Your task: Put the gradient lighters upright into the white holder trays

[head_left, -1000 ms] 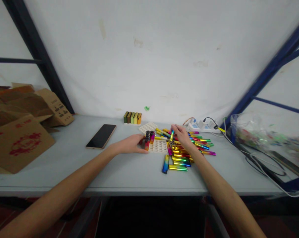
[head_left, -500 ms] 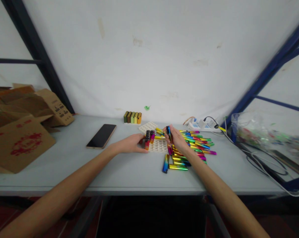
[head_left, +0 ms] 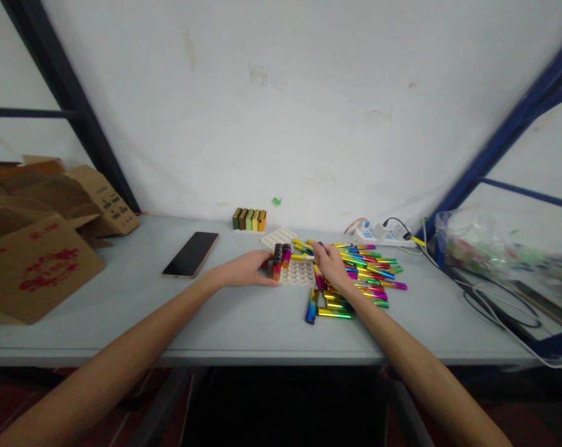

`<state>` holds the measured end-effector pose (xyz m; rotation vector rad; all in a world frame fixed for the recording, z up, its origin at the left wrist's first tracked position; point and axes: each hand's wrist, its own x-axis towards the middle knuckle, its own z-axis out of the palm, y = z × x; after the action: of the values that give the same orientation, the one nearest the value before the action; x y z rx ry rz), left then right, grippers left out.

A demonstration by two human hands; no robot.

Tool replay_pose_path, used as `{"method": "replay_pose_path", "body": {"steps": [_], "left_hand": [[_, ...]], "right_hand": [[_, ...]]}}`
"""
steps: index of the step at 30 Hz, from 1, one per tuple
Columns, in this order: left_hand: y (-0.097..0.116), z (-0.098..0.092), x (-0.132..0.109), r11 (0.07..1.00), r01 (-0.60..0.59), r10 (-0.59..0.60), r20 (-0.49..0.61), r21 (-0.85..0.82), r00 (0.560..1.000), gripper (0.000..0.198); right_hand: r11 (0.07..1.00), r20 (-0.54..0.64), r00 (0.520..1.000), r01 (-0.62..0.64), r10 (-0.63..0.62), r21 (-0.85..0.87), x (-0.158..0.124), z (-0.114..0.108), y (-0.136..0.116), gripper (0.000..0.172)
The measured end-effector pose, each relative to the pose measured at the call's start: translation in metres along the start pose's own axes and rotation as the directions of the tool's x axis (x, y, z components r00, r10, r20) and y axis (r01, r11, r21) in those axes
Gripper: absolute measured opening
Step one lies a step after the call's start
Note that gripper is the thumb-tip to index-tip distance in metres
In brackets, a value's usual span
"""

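Observation:
My left hand (head_left: 249, 269) curves round the left end of a white tray with round holes (head_left: 299, 273). Its thumb lies in front and its fingers behind a short group of red and purple lighters with black tops (head_left: 277, 264), which stand upright in the tray. Over the tray's right side, my right hand (head_left: 331, 266) has its fingers closed on a shiny lighter, of which only a bit of blue shows at the fingertips. Beside and under this hand lies a loose pile of metallic rainbow lighters (head_left: 374, 273). A blue and gold lighter (head_left: 312, 307) lies nearest the front.
Behind is another white holed tray (head_left: 279, 236), and a block of upright green, yellow and orange lighters (head_left: 249, 220) by the wall. A phone (head_left: 191, 254) and cardboard boxes (head_left: 43, 267) are at left. A power strip (head_left: 383, 235) with cables and plastic bags (head_left: 485, 248) are at right.
My right hand has turned over so its back faces up, and the lighter that stood upright in its fingers is now mostly hidden. My left hand stays in place.

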<state>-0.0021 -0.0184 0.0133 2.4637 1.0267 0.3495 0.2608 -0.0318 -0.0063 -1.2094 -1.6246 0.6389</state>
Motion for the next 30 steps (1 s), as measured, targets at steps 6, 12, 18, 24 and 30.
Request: {"method": "replay_pose_path", "body": {"steps": [6,12,18,24,30], "left_hand": [[-0.002,0.001,0.0,1.0,0.009,-0.009,-0.018,-0.004,1.0,0.058],[-0.001,0.001,0.001,1.0,0.021,-0.021,-0.001,0.021,1.0,0.059],[-0.001,0.001,0.001,1.0,0.012,-0.012,-0.01,0.021,1.0,0.059],[-0.001,0.001,0.0,1.0,-0.009,0.009,-0.01,0.005,1.0,0.059],[-0.003,0.002,0.0,1.0,-0.028,0.028,-0.016,0.001,0.999,0.059]], "right_hand": [[0.995,0.01,1.0,0.007,-0.006,-0.095,0.0,0.002,0.003,0.039],[0.995,0.039,0.998,0.046,-0.043,-0.087,-0.004,0.001,-0.006,0.045],[0.996,0.184,0.979,0.092,-0.088,-0.012,-0.006,0.003,-0.012,0.041],[0.914,0.193,0.95,0.291,-0.244,-0.282,-0.007,0.003,-0.013,0.045],[0.94,0.229,0.959,0.223,-0.164,-0.259,-0.01,0.006,-0.014,0.038]]}}
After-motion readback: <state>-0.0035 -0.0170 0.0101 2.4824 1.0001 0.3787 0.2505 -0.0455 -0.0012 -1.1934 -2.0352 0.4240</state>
